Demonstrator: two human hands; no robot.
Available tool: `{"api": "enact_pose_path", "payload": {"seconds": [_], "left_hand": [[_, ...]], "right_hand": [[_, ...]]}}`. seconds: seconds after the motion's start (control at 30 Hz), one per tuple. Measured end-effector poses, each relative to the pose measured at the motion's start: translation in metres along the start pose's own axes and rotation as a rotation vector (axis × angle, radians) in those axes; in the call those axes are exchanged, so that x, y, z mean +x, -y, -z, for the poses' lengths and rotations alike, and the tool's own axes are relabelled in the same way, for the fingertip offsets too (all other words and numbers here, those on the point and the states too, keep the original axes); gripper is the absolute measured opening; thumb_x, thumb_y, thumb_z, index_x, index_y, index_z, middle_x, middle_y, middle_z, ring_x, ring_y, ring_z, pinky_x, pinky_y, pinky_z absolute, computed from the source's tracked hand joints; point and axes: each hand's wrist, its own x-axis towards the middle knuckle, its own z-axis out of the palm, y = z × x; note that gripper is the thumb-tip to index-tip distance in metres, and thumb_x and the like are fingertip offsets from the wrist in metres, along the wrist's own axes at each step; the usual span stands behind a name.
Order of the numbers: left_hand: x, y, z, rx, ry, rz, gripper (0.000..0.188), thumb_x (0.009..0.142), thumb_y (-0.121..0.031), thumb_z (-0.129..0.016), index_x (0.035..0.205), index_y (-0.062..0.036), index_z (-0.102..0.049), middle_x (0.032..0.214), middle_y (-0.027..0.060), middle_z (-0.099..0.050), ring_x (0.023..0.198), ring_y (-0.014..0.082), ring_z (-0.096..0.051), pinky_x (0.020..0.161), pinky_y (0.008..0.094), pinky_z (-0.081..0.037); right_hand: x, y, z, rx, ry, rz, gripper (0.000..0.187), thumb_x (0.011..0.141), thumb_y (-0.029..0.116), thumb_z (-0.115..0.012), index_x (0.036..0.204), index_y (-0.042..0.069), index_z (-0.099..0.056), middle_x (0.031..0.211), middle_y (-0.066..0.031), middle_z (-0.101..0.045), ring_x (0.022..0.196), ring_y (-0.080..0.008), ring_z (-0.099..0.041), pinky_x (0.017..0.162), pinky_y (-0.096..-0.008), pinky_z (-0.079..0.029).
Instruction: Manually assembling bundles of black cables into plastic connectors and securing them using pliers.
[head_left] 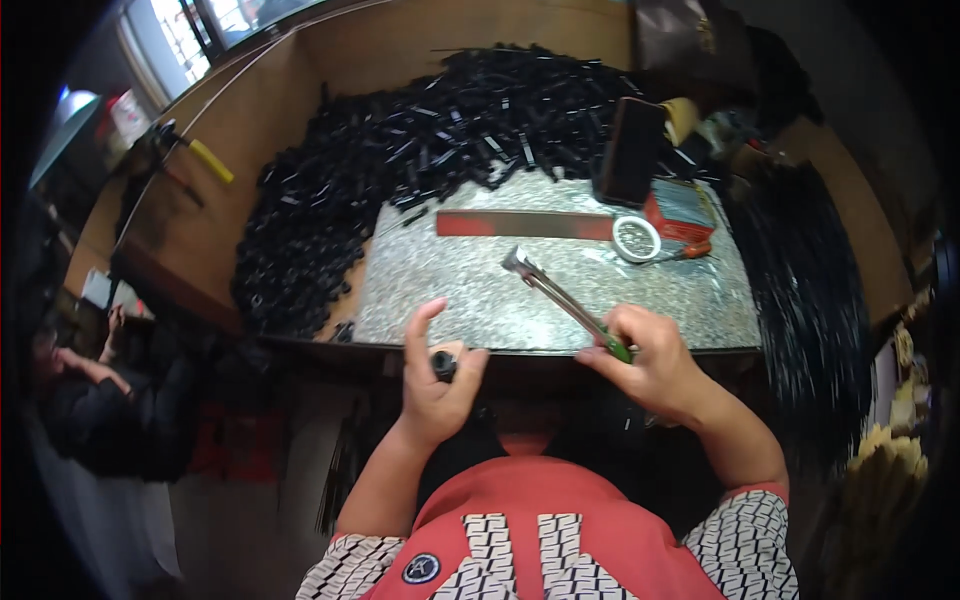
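My left hand [432, 390] is near the front edge of the speckled stone slab [450, 300], index finger raised. Held between its thumb and curled fingers is a small black cylindrical part [444, 366], with a beige patch beside it that I cannot make out. My right hand [650, 362] is closed round the green handle of a long metal tool [560, 295]. Its slim shaft slants up and left over the slab to a wider angled tip. A flat metal bar [520, 224], reddish at its left, lies across the slab beyond the tool.
Black parts [430, 130] are heaped behind and left of the slab. At its right are a dark phone-like slab [630, 150], a red box [680, 210], a white round dish [636, 239] and an orange-handled screwdriver [690, 251]. Long black strips [805, 270] lie farther right. Another person [110, 400] sits left.
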Motion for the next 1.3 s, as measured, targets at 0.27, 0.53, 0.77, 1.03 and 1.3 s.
{"api": "enact_pose_path", "payload": {"seconds": [0.27, 0.53, 0.77, 1.03, 1.3], "left_hand": [[-0.009, 0.001, -0.001, -0.293, 0.045, 0.014, 0.097, 0.065, -0.024, -0.087, 0.135, -0.0037, -0.023, 0.051, -0.0066, -0.034, 0.046, 0.0025, -0.032, 0.048, 0.0174, -0.025], [-0.010, -0.002, -0.010, -0.112, 0.000, 0.069, 0.091, 0.066, -0.038, -0.083, 0.131, -0.0063, -0.029, 0.079, 0.0057, -0.066, 0.071, 0.0048, -0.058, 0.060, 0.0189, -0.045], [-0.009, 0.005, -0.019, -0.067, -0.110, 0.041, 0.052, 0.066, -0.029, -0.085, 0.102, -0.0047, -0.057, 0.067, -0.0003, -0.057, 0.062, 0.0053, -0.055, 0.059, 0.0204, -0.045], [-0.013, 0.006, -0.007, -0.112, -0.048, 0.115, 0.068, 0.055, -0.043, -0.087, 0.102, -0.0043, -0.056, 0.057, -0.0043, -0.046, 0.054, 0.0022, -0.042, 0.051, 0.0185, -0.037], [-0.016, -0.004, 0.001, -0.236, 0.189, 0.066, 0.076, 0.048, -0.062, -0.073, 0.091, -0.0007, -0.065, 0.057, -0.0048, -0.048, 0.052, 0.0043, -0.046, 0.047, 0.0199, -0.035]], "right_hand": [[0.013, -0.001, 0.004, -0.657, -0.275, 0.431, 0.031, 0.066, 0.005, -0.072, 0.093, 0.003, -0.057, 0.123, -0.0165, -0.046, 0.121, -0.0335, -0.045, 0.105, -0.0577, -0.030], [0.015, 0.001, -0.003, -0.794, -0.250, 0.528, 0.030, 0.072, 0.007, -0.067, 0.101, 0.002, -0.059, 0.128, -0.0119, -0.044, 0.128, -0.0312, -0.041, 0.110, -0.0589, -0.021], [0.011, 0.005, 0.001, -0.757, -0.223, 0.541, 0.009, 0.071, 0.008, -0.060, 0.074, 0.007, -0.052, 0.102, -0.0127, -0.053, 0.097, -0.0265, -0.055, 0.089, -0.0437, -0.042], [-0.011, 0.009, 0.001, -0.584, 0.071, 0.433, 0.023, 0.072, 0.010, -0.072, 0.077, 0.005, -0.049, 0.091, -0.0143, -0.055, 0.079, -0.0285, -0.059, 0.065, -0.0353, -0.046], [-0.025, 0.005, -0.007, 0.953, 1.033, -0.582, 0.017, 0.088, 0.005, -0.062, 0.093, -0.001, -0.048, 0.075, -0.0114, -0.066, 0.062, -0.0156, -0.066, 0.054, -0.0270, -0.052]]}}
